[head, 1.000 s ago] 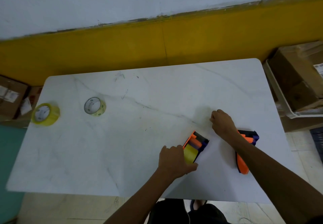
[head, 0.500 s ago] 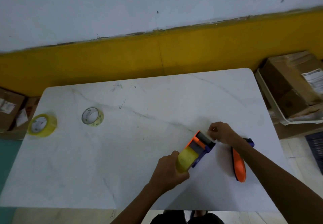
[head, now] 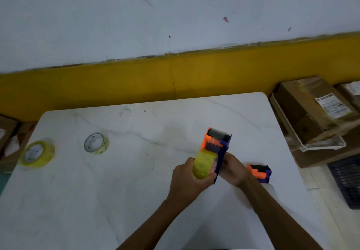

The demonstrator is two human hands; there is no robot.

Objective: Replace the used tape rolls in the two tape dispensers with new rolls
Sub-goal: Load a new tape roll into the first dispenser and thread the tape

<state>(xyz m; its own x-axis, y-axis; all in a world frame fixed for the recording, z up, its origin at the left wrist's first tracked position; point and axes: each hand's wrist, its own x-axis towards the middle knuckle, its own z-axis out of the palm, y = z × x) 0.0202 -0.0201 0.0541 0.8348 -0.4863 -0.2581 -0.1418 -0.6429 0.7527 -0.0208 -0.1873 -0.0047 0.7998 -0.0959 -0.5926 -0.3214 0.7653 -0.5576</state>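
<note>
An orange and purple tape dispenser (head: 218, 144) is lifted off the white table (head: 136, 181), front end pointing away from me. My left hand (head: 187, 179) wraps around the yellow tape roll (head: 204, 164) seated in it. My right hand (head: 232, 169) grips the dispenser's purple side from the right. A second orange and purple dispenser (head: 260, 173) lies on the table just right of my right wrist, partly hidden by it. Two loose rolls lie at the table's left: a thick yellow one (head: 37, 156) near the edge and a thinner pale one (head: 96, 143).
Cardboard boxes (head: 311, 111) sit in a white tray (head: 303, 146) right of the table, with a dark crate (head: 348, 183) below them. More boxes (head: 7, 132) stand off the table's left edge. A yellow and white wall runs behind.
My left hand has lifted the dispenser off the table and raised it. My right hand has left the table surface and taken hold of the dispenser's side. The view has tilted up.
</note>
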